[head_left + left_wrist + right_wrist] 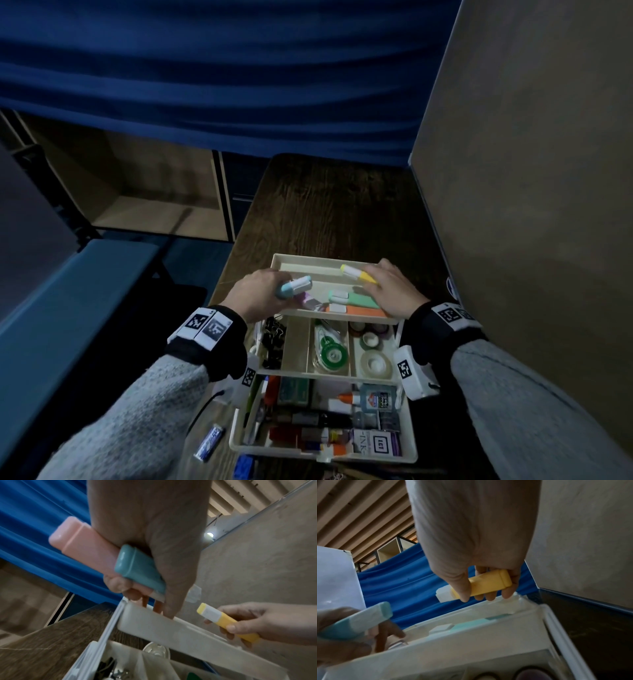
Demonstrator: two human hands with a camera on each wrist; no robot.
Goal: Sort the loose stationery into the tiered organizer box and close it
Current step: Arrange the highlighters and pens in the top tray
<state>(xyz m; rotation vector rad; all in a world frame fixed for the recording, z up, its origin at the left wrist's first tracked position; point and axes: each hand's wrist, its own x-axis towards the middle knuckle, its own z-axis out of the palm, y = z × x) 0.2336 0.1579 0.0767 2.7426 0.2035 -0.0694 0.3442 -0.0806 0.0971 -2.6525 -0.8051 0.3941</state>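
My left grip (pixel 255 294) is clenched around two highlighters, a blue highlighter (pixel 139 568) and a pink highlighter (pixel 85 547), above the left end of the organizer box's (pixel 407 448) top tier (pixel 298 262). My right grip (pixel 390 291) pinches a yellow highlighter (pixel 488 583) between thumb and fingers over the tier's far right. Green (pixel 356 298) and orange (pixel 359 310) highlighters lie in that tier, the box standing open on the counter (pixel 329 205).

Both arms wear speckled grey knit sleeves (pixel 164 404) ending in black wrist cuffs (pixel 219 339). White blocks printed with black square-code markers (pixel 205 325) ring each cuff; on the right cuff, another white marker block (pixel 412 371) sits at about seven o'clock.
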